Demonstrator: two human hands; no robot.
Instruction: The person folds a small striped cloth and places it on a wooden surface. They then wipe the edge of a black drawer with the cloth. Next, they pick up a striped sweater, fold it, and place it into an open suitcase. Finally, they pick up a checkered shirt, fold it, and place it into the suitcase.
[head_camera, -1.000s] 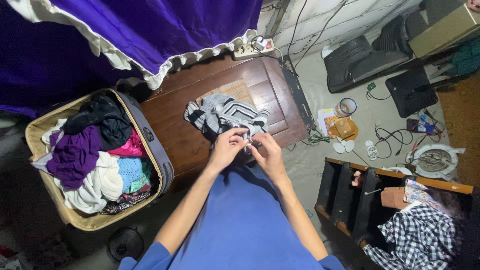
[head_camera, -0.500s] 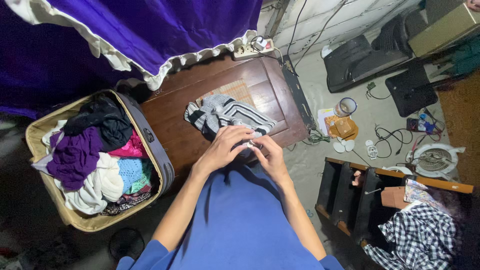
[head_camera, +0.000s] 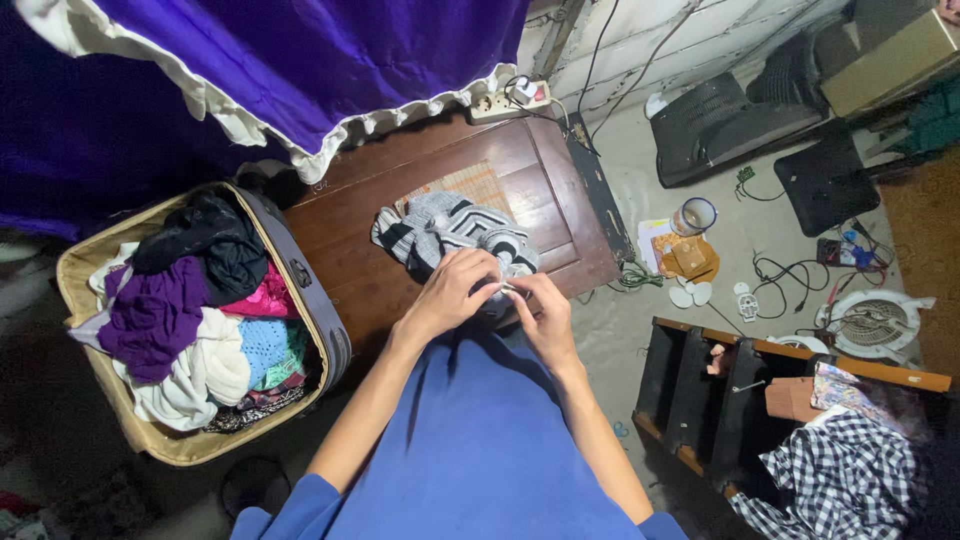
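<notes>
A grey, black and white striped garment (head_camera: 450, 232) lies bunched on a dark wooden board (head_camera: 380, 250) in front of me. My left hand (head_camera: 450, 292) and my right hand (head_camera: 540, 315) are close together at the garment's near edge, both pinching a small part of its fabric between the fingers. The exact piece held is partly hidden by my fingers. My blue shirt fills the bottom of the view.
An open suitcase (head_camera: 320, 310) full of mixed clothes stands at the left. A purple cloth with a white frill (head_camera: 330, 70) hangs above. At the right are a cup (head_camera: 695, 215), cables, a small fan (head_camera: 875, 322), a dark wooden frame (head_camera: 700, 390) and a checked cloth (head_camera: 840, 480).
Both hands have drawn slightly nearer to my body and closed together on the garment's near edge. The garment has shifted little.
</notes>
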